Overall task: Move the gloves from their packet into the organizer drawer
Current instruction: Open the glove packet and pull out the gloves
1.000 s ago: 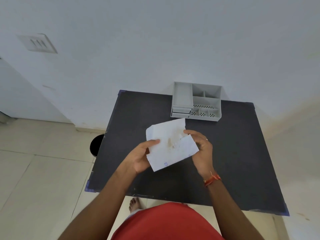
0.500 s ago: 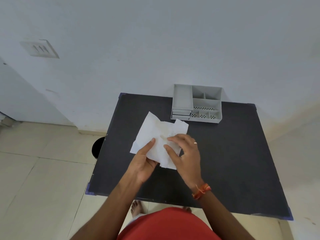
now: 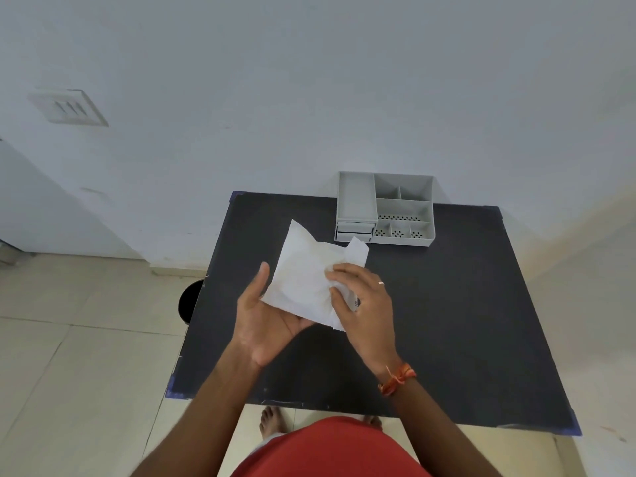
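A white paper glove packet (image 3: 304, 277) is held above the black table (image 3: 464, 304), unfolded into a wide crumpled sheet. My left hand (image 3: 266, 320) supports it from below at its near left edge, palm up, thumb raised. My right hand (image 3: 361, 301) presses its fingers onto the packet's right side and pinches the paper there. No gloves show outside the paper. The grey plastic organizer (image 3: 385, 208) stands at the table's far edge against the wall, with open top compartments and two small drawers (image 3: 354, 230) at its front left, both pushed in.
A white wall rises right behind the table, with a switch plate (image 3: 69, 106) at the upper left. A black round bin (image 3: 187, 301) stands on the tiled floor beside the table's left edge. My bare feet show under the near edge.
The packet has been unfolded from a compact folded shape into a wider sheet. My right hand moved from its right edge onto its top, and my left hand turned palm up beneath it.
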